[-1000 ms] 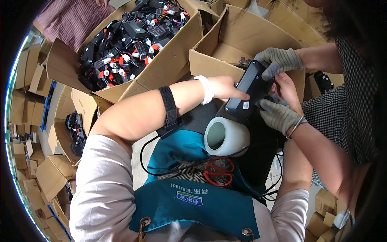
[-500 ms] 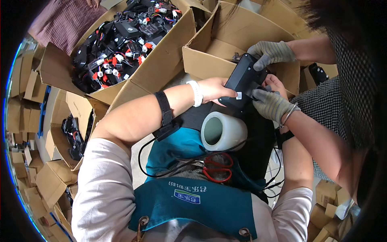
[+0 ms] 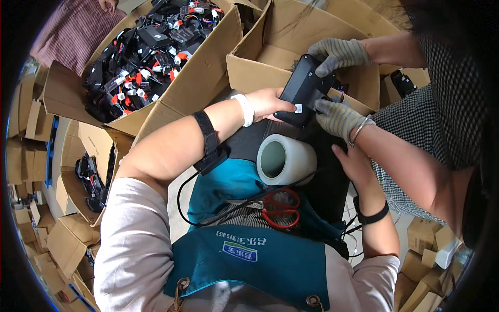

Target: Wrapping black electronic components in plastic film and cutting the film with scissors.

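Note:
My left hand point(image 3: 266, 105) grips the near left end of a black rectangular plastic case point(image 3: 300, 88), its thumb beside a small white label. A co-worker in striped gloves has one hand point(image 3: 340, 56) on the far end of that case and the other point(image 3: 340, 119) at its right side. Lower right, my right hand point(image 3: 355, 162) is apart from the case, thumb stretched out, partly covered by the co-worker's wrist. A roll of clear film point(image 3: 297, 160) rests on my lap, below the case. Nearer me lie red-handled scissors point(image 3: 280, 208).
A large carton point(image 3: 171, 96) full of black modules with wires and white and red connectors stands at far left. Behind the case is another open carton point(image 3: 249, 78). A smaller carton point(image 3: 75, 179) holds black parts. Cables run past my right wrist.
My right hand has let go of the case's right side and dropped toward me. The case, with my left hand and the gloved hands, has shifted slightly up and left.

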The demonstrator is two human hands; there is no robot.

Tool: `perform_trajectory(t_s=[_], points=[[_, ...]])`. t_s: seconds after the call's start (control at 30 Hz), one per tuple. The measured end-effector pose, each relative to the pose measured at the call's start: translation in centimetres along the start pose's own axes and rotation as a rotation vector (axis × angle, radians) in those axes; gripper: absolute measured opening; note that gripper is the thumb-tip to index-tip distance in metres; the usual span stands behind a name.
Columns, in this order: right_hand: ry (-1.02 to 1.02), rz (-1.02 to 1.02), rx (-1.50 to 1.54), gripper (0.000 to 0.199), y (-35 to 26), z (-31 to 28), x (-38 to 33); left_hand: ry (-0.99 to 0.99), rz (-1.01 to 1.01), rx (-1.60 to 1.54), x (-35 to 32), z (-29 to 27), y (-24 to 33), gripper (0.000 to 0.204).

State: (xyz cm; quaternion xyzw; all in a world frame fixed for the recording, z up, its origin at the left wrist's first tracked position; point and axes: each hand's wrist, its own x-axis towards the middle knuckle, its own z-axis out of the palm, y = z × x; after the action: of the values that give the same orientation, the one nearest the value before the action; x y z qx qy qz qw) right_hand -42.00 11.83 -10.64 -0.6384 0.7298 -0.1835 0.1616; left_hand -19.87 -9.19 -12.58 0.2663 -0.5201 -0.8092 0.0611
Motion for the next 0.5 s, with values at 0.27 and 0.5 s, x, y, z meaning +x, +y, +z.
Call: perform_trajectory(t_s=[0.27,0.5], points=[[-0.089,-0.129,0.010,0.016,-10.8,-4.6,-4.7,0.024,-0.111,-0.114,0.3,-1.2,-0.5,0.037],[-0.502,-0.524,-0.005,0.016,-12.9,-1.0,-6.2,0.035,-0.095,0.022,0.2,-0.3,-0.1,0.036]])
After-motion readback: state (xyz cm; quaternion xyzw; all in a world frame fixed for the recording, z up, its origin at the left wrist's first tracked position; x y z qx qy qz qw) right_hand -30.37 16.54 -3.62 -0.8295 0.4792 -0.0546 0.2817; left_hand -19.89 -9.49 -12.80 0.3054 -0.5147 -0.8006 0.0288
